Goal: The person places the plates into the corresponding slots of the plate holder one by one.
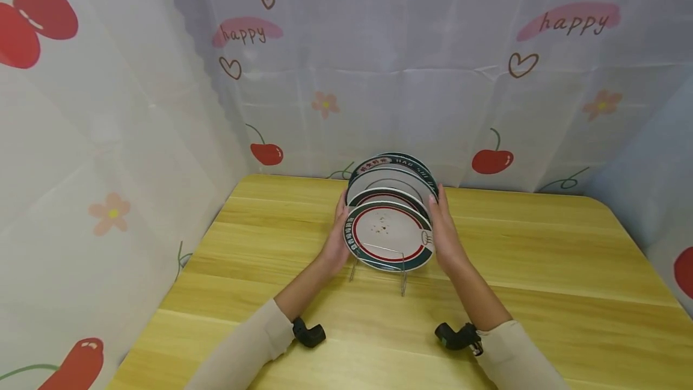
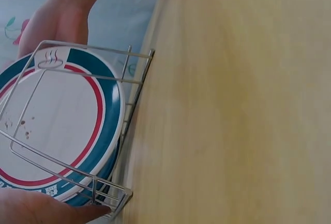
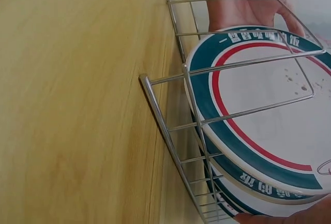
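Several round plates stand on edge, one behind another, in a silver wire plate rack (image 3: 160,111). The front plate (image 1: 387,230) is white with a dark teal rim, a red ring and brown specks. Behind it, a white plate (image 1: 392,179) with a thin dark edge shows, and a lettered teal-rimmed one (image 1: 373,165) is farthest back. My left hand (image 1: 337,242) presses the left side of the row, its fingers mostly hidden behind the plates. On the right side lies my right hand (image 1: 448,235), its fingers extended along the rims.
The rack stands on a wood-grain table (image 1: 541,257), near its back edge. A white curtain (image 1: 411,107) with cherry prints hangs behind it and along the sides. Black wrist mounts (image 1: 310,334) sit at both cuffs.
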### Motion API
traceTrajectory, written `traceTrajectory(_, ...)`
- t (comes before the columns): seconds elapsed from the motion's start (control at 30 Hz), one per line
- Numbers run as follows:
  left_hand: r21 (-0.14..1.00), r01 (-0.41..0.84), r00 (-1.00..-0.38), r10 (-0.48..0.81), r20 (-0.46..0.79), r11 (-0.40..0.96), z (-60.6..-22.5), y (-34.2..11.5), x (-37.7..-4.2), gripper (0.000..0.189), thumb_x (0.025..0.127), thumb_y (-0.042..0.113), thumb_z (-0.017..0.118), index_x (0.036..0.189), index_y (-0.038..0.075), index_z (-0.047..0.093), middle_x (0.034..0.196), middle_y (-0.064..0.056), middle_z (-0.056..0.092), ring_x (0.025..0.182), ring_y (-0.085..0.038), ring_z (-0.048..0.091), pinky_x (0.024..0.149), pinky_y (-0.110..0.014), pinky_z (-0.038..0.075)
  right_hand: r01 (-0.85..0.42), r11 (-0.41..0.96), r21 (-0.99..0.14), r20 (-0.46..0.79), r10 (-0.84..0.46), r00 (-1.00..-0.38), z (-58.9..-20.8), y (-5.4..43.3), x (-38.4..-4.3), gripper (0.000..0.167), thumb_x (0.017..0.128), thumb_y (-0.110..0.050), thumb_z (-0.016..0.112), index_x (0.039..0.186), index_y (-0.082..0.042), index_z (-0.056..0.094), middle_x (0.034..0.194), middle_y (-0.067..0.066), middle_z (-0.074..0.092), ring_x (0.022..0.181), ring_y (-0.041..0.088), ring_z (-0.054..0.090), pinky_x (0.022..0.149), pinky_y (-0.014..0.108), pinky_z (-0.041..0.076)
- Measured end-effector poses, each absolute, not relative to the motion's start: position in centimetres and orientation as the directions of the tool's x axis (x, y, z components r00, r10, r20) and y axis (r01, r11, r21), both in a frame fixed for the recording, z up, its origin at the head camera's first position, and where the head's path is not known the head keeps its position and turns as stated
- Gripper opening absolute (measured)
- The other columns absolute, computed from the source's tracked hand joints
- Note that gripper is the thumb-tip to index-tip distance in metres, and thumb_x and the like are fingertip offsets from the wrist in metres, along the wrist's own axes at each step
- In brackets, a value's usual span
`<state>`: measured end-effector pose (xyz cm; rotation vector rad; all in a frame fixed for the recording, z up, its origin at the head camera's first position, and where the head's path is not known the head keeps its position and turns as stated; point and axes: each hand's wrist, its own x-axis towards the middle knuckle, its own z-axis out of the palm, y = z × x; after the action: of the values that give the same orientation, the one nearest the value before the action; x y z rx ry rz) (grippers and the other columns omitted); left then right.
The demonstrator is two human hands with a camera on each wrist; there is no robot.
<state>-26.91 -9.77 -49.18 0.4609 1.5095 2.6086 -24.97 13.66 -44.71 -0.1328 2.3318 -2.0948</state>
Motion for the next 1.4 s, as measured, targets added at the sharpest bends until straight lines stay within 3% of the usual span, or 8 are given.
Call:
traceTrajectory(0.27, 0.857, 0.056, -0.952, 0.231, 0.2, -0.513, -49.4, -8.8, -25.7, 0.064, 0.11, 0.031, 0.033, 0.164, 0.033, -0.002, 0.171, 0.0, 0.002, 0.154, -0.024, 0.013, 0.126, -0.04, 0.013, -0.022, 0.091, -0.996, 0.017, -0.059, -0.998, -44.6, 14.5, -24.9, 0.063, 0.109, -0.054, 0.022, 0.162, -0.039, -0.008, 0.17, -0.005, -0.01, 0.155, 0.023, -0.011, 0.123, 0.059, -0.007)
traceTrajectory(0.87, 0.845, 0.058, -0.957, 0.21, 0.198, -0.531, -50.3, -7.6, -24.9, 0.061, 0.11, 0.023, 0.031, 0.164, 0.033, 0.004, 0.17, 0.001, 0.009, 0.152, -0.02, 0.019, 0.119, -0.026, 0.026, -0.022, 0.076, -0.997, 0.022, -0.001, -1.0, -45.4, 15.2, -24.6, 0.062, 0.11, -0.049, 0.024, 0.163, -0.035, -0.004, 0.171, -0.003, -0.002, 0.156, 0.021, -0.006, 0.124, 0.056, -0.003)
traceTrajectory(1.13, 0.869, 0.064, -0.961, 0.203, 0.186, -0.491, -50.2, -7.9, -25.3, 0.061, 0.109, 0.026, 0.035, 0.164, 0.035, 0.008, 0.169, 0.004, 0.012, 0.153, -0.018, 0.016, 0.123, -0.034, 0.016, -0.02, 0.064, -0.998, 0.022, 0.022, -1.0, -44.8, 14.9, -24.4, 0.06, 0.111, -0.047, 0.025, 0.164, -0.035, 0.0, 0.171, -0.003, 0.001, 0.156, 0.021, -0.002, 0.125, 0.054, 0.0)
traceTrajectory(1.27, 0.913, 0.046, -0.975, 0.182, 0.13, -0.405, -49.8, -9.1, -25.8, 0.061, 0.108, 0.03, 0.037, 0.163, 0.037, 0.012, 0.167, -0.001, 0.023, 0.152, -0.022, 0.023, 0.124, -0.04, 0.017, -0.039, 0.059, -0.998, 0.041, 0.036, -0.998, -44.8, 14.8, -24.5, 0.061, 0.11, -0.051, 0.024, 0.164, -0.033, 0.003, 0.171, -0.005, 0.002, 0.156, 0.018, -0.002, 0.126, 0.05, 0.0)
traceTrajectory(1.4, 0.947, 0.046, -0.989, 0.118, 0.088, -0.319, -49.3, -10.6, -26.3, 0.059, 0.109, 0.03, 0.036, 0.164, 0.032, 0.013, 0.162, -0.011, 0.033, 0.15, -0.03, 0.028, 0.124, -0.048, 0.018, -0.039, 0.044, -0.998, 0.041, 0.055, -0.998, -44.3, 15.0, -24.6, 0.062, 0.11, -0.051, 0.02, 0.165, -0.026, 0.003, 0.171, -0.003, 0.001, 0.156, 0.02, 0.001, 0.126, 0.05, 0.008)
